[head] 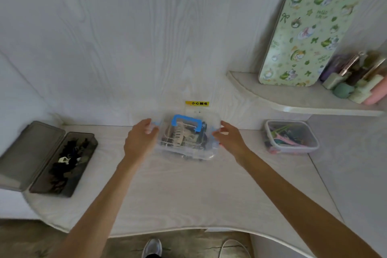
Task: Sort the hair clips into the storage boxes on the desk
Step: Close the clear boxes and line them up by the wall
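Note:
A clear storage box with a blue handle and blue side latches [186,138] sits at the back middle of the desk, its lid on, with large claw clips inside. My left hand [140,139] grips its left end, fingers curled at the latch. My right hand [229,138] grips its right end the same way. An open grey box [65,163] at the left holds several dark clips, its lid lying flat beside it. A small clear box [291,138] at the right holds several colourful slim clips.
The white desk [178,190] has a curved front edge, and a wall stands close behind the boxes. A raised corner shelf [293,100] at the right carries a green patterned tin and small bottles. A yellow warning sticker [196,103] is on the wall.

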Demonstrator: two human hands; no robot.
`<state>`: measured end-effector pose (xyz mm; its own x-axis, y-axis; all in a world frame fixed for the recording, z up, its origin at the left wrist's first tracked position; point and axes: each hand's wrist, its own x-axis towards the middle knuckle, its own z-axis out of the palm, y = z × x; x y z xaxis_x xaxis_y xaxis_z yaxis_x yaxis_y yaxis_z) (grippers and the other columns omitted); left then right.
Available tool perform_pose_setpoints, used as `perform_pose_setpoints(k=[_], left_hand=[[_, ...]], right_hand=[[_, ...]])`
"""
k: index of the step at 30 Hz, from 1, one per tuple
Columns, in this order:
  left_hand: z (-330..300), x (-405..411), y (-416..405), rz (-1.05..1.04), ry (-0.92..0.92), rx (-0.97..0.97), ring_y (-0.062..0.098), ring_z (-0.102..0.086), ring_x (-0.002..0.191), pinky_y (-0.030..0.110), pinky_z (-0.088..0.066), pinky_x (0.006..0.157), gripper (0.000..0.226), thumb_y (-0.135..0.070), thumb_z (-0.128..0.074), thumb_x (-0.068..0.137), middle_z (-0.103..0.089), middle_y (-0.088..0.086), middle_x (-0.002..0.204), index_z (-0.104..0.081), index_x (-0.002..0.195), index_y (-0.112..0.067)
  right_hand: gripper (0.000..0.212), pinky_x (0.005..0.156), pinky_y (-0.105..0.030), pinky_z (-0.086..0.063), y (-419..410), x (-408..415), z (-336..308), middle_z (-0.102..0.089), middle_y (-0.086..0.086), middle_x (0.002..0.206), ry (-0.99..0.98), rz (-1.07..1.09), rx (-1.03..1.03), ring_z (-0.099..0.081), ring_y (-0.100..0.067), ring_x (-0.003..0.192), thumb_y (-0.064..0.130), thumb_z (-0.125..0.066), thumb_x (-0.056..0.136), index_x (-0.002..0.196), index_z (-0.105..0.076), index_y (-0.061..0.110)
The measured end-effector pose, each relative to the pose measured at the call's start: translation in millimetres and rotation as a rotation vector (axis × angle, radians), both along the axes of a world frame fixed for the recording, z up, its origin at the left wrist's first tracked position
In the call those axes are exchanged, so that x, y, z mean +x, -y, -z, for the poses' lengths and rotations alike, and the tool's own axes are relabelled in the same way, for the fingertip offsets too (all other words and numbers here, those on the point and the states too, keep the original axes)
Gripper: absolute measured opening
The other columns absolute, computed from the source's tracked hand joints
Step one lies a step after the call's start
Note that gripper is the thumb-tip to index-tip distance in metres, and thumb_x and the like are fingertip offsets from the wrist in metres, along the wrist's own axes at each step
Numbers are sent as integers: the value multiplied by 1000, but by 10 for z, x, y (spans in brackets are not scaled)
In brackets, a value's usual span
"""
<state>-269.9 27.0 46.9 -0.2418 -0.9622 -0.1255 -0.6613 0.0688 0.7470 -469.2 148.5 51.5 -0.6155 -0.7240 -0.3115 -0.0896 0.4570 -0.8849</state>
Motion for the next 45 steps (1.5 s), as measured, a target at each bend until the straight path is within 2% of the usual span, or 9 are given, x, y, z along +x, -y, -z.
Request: perform_pose_setpoints(k=[3,8,19,25,29,33,36,39,45], left_hand=[[115,-170,209,-1,97,43,34,-50,120,39,-40,96,42,-36,-50,92,-54,12,133,-52,128,-13],[302,-179,232,-25,119,95,35,-56,113,37,-43,91,36,-36,-48,92,-61,12,124,-60,122,-19],[284,56,299,3,254,340,27,-67,86,27,-38,66,19,-33,-66,64,-65,5,75,-63,61,-15],[472,142,287,-111,33,422,30,-48,120,42,-46,95,85,-41,-79,69,-39,14,141,-39,136,-7],[504,101,200,-131,-99,662,26,-53,109,39,-46,90,60,-39,-69,81,-52,15,131,-49,124,-3],[464,77,93,-91,-251,590,22,-59,81,35,-51,72,39,-28,-61,89,-62,8,90,-58,116,-1],[413,42,-19,-3,-36,253,24,-62,69,34,-51,66,22,-26,-56,91,-65,9,74,-68,87,-8],[394,-39,-159,15,256,-80,13,-41,46,22,-29,46,35,-25,-46,94,-46,-1,53,-48,61,-15],[307,-205,-353,140,505,-176,18,-48,65,27,-38,58,24,-28,-38,96,-51,1,74,-52,91,-9]], right_hand=[[52,92,-32,-42,270,2,105,-48,-15,130,-304,-52,120,-49,-24,113,22,-55,91,138,-38,10],[53,106,-36,-32,318,-67,345,-32,-16,143,-401,-100,287,-32,-30,133,24,-44,96,144,-27,12],[52,105,-42,-39,23,-143,480,-39,-11,138,-253,-205,226,-45,-26,124,28,-47,96,144,-31,19],[60,90,-37,-47,33,-88,423,-42,-14,135,169,116,154,-49,-28,117,18,-63,87,138,-33,10],[50,83,-37,-51,-33,-77,442,-59,-13,116,503,155,247,-59,-27,103,33,-65,85,122,-48,3],[35,55,-22,-43,-30,-17,478,-55,-1,66,-88,65,311,-51,-12,58,44,-57,88,75,-57,12],[41,55,-24,-38,-52,110,513,-57,-2,70,-517,30,357,-56,-17,65,49,-46,92,80,-58,11],[45,67,-30,-46,-74,179,529,-64,-6,84,-676,-10,382,-62,-21,78,49,-37,95,90,-60,10],[44,70,-31,-49,-136,91,502,-66,-5,89,-814,-100,445,-63,-20,80,44,-28,99,99,-55,10]])
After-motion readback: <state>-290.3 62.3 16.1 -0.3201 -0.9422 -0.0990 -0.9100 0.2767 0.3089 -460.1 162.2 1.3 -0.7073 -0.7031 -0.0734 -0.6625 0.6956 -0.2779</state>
